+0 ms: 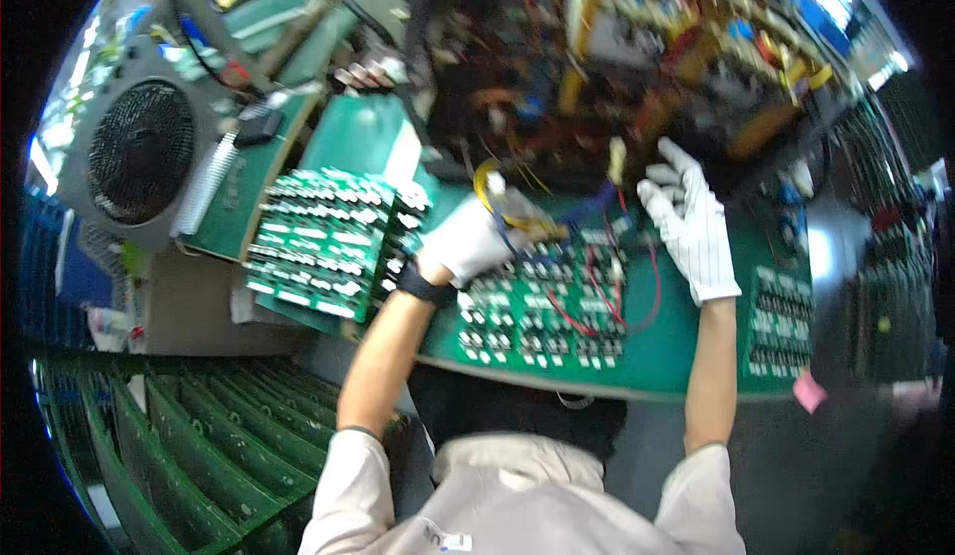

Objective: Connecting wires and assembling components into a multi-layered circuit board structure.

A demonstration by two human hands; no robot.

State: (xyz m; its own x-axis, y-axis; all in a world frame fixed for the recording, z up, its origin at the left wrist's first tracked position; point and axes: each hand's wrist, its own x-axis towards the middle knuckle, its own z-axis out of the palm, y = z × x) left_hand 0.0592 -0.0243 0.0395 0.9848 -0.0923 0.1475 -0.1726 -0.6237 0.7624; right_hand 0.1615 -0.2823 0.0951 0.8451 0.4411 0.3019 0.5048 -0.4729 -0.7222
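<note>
My left hand, in a white glove with a dark band at the wrist, is closed around a bundle of yellow and blue wires. The picture is smeared there, so the exact grip is hard to see. Beneath it lies a green circuit board panel with rows of small parts, and thin red wires curl over its right side. My right hand, also gloved, hovers right of the wires with its fingers apart and nothing in them. A pale connector stands just left of its fingertips.
A dark open case crowded with wires and components fills the back. Stacked circuit board panels sit at left, beside a round-grilled grey fan or speaker. Another panel lies at right. Green slatted racking stands lower left.
</note>
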